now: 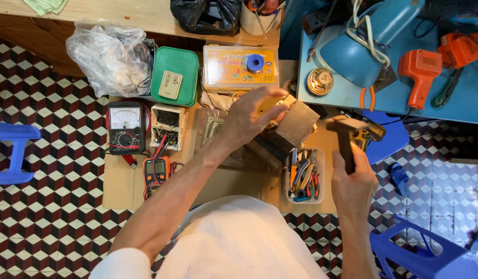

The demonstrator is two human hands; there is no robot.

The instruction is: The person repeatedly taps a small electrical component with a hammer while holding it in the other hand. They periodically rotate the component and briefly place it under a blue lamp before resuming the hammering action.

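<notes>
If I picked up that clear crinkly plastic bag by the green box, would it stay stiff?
Probably not. The plastic bag looks thin and crumpled, so it would likely flop and sag. Dark wires seem to lie inside, so it may hang unevenly, though likely light for its size.

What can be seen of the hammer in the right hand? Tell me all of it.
The hammer has a dark handle and a dark metal head, blurred in this view. The right hand grips the lower handle, holding it roughly upright with the head pointing left toward the metal block, which the left hand steadies. The head looks clear of the block.
</notes>
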